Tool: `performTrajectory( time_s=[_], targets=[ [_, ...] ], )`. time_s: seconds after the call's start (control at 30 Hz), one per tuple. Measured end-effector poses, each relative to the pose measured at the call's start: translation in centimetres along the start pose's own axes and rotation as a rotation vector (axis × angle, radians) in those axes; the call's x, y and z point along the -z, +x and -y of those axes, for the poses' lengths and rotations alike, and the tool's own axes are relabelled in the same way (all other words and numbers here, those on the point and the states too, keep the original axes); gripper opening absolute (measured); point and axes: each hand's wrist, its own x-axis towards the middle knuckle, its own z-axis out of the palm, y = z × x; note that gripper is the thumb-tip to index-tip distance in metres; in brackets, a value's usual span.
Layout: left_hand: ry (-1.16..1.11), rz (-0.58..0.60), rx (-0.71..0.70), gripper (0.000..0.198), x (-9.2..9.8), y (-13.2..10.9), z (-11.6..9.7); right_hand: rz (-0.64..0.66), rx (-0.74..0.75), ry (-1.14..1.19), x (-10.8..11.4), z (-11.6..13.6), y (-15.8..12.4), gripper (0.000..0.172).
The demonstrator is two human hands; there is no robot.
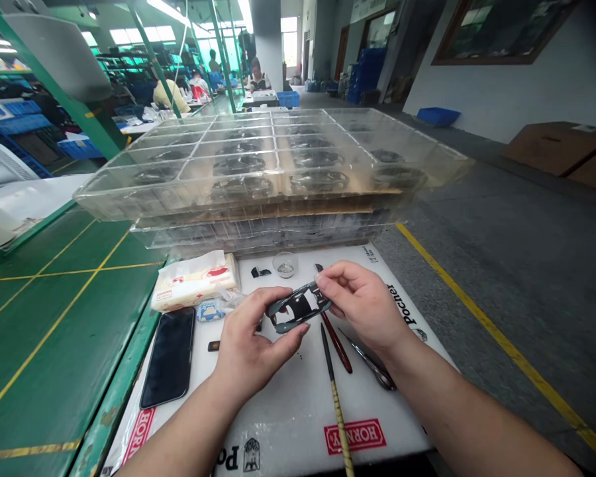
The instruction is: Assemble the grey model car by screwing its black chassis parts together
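Both hands hold one small black and grey shell-shaped part (298, 309) above a white mat (298, 404). My left hand (251, 344) grips its left end between thumb and fingers. My right hand (362, 305) pinches its right end. Under the hands lie a thin brush (335, 391), a dark red handled tool (336, 341) and metal tweezers (370, 361). A small black piece (260, 271) and a little clear cup (285, 264) sit on the mat behind the part.
A stack of clear plastic trays (273, 165) with dark parts stands behind the mat. A black phone (169, 356) and a tissue pack (195, 281) lie at the left. The green bench (44, 318) extends left; grey floor is at the right. People work far behind.
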Motion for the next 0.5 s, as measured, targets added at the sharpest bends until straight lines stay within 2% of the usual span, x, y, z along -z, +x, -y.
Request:
performTrajectory(
  time_s=[0.17, 0.37, 0.5],
  targets=[
    [0.075, 0.01, -0.072, 0.04, 0.26, 0.21, 0.23, 0.029, -0.071, 0.084, -0.01, 0.49, -0.12, 0.051],
    [0.097, -0.043, -0.243, 0.039, 0.22, 0.33, 0.4, 0.071, -0.058, 0.079, 0.16, 0.34, -0.22, 0.054],
    [0.058, -0.06, -0.23, 0.039, 0.07, 0.35, 0.93, 0.113, -0.023, -0.049, 0.63, 0.42, -0.27, 0.055]
  ],
)
